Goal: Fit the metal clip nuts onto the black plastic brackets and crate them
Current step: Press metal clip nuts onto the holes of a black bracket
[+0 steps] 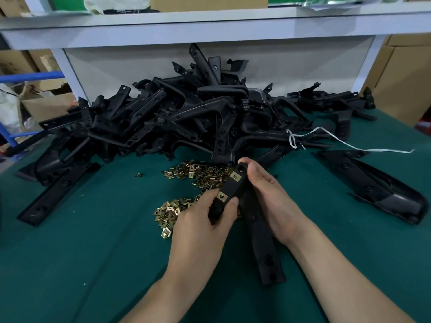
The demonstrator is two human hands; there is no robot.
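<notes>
Lower end of black bracket [231,190] under left hand [200,227]; cardboard box [207,3] half beyond top edge.

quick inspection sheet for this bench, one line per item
surface: green cloth table cover.
job's things: long black plastic bracket in hand, two brass-coloured metal clip nuts fitted on it; loose clip nut heap beside the hands; pile of black brackets behind; no crate seen.
clutter: white string at the pile's right; one stray nut left of the heap.
grippers: left hand and right hand both grip the held bracket.
cables: nothing seen.
surroundings: white shelf frame behind; cardboard boxes at right.
</notes>
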